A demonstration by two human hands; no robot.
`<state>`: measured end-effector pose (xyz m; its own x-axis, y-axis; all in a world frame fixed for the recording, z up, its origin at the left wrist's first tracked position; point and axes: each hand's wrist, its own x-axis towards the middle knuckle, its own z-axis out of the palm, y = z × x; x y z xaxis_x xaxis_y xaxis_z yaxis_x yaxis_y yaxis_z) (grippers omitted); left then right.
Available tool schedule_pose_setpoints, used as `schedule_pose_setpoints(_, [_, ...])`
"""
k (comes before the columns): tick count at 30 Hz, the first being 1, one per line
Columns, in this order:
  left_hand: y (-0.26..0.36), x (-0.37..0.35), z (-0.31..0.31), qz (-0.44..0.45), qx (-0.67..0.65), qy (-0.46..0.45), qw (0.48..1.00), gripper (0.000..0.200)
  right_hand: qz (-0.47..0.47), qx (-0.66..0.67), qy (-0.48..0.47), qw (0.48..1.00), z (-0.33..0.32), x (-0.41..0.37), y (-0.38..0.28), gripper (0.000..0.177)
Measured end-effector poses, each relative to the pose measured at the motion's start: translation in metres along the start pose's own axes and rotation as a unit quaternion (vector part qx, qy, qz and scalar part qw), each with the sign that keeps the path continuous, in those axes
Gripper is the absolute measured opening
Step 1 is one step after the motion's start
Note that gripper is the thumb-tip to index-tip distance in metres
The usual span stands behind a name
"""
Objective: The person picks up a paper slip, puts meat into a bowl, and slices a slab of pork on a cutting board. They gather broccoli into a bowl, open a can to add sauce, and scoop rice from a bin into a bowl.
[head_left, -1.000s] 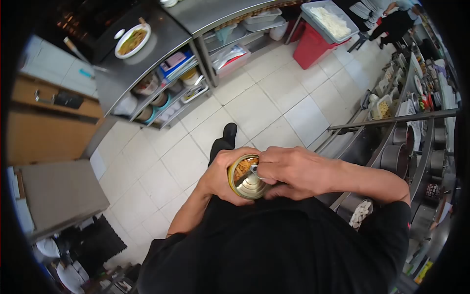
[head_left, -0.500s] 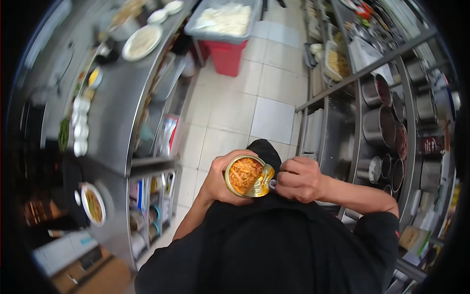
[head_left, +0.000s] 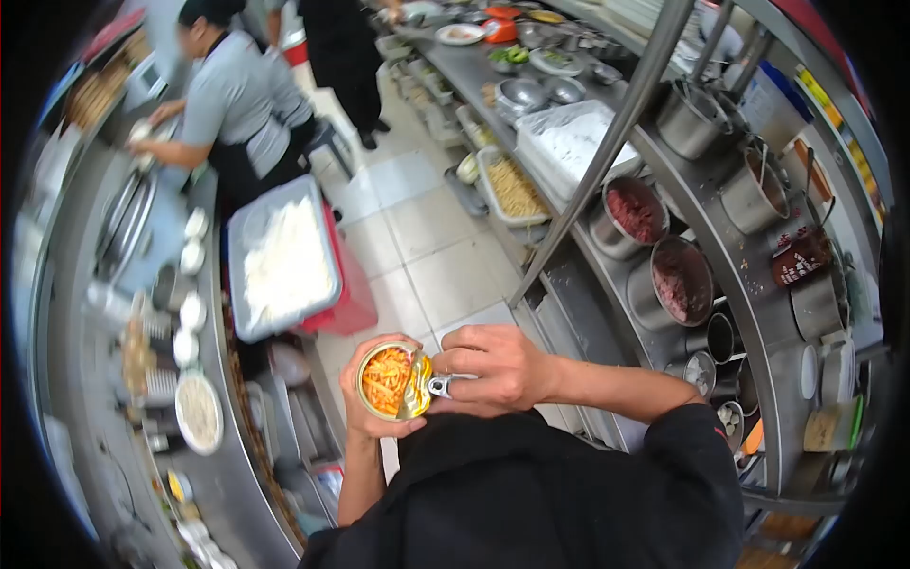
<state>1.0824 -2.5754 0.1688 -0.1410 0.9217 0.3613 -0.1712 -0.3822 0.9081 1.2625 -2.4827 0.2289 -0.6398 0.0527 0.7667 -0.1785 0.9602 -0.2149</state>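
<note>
My left hand (head_left: 358,412) is wrapped round an opened tin can (head_left: 383,415), its mouth tipped up towards me. Orange-yellow shredded food (head_left: 384,376) fills the part that shows. The shiny gold lid (head_left: 418,387) is partly peeled back and still covers the right side of the mouth. At its edge is a metal pull tab (head_left: 439,386), gripped by the curled fingers of my right hand (head_left: 498,370).
A tub of white powdery stuff (head_left: 334,302) stands on a red bin (head_left: 353,302) ahead. Steel counters line both sides; pots of minced meat (head_left: 637,211) are on the right. A person in grey (head_left: 237,100) works at far left, another in black (head_left: 341,62) stands beyond.
The head view has swung, bringing the two people and more of the right-hand counter into sight. Both hands keep their hold on the can and pull tab, which now shows more clearly.
</note>
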Motion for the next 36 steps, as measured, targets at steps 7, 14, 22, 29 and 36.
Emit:
schedule_pose_setpoints(7, [-0.034, 0.156, -0.016, 0.024, -0.012, -0.133, 0.991, 0.090, 0.291, 0.056, 0.197, 0.935, -0.025, 0.003, 0.065, 0.055])
schedule_pose_setpoints(14, [-0.050, 0.261, 0.083, 0.009, -0.092, -0.370, 0.925, 0.090, 0.478, -0.013, 0.278, 0.833, -0.037, 0.012, 0.083, 0.102])
schedule_pose_setpoints(22, [-0.035, 0.258, 0.228, 0.060, -0.114, -0.623, 0.772, 0.087, 0.515, -0.215, 0.524, 0.643, -0.084, -0.042, 0.005, 0.094])
schedule_pose_setpoints(29, [0.051, 0.238, 0.414, 0.411, -0.016, -0.500, 0.762, 0.025, 0.462, -0.321, 0.616, 0.552, -0.189, -0.086, -0.108, 0.064])
schedule_pose_setpoints(36, [0.079, 0.208, 0.602, 0.501, 0.423, -0.488, 0.577, 0.025, 0.518, -0.415, 0.475, 0.578, -0.303, -0.147, -0.176, 0.053])
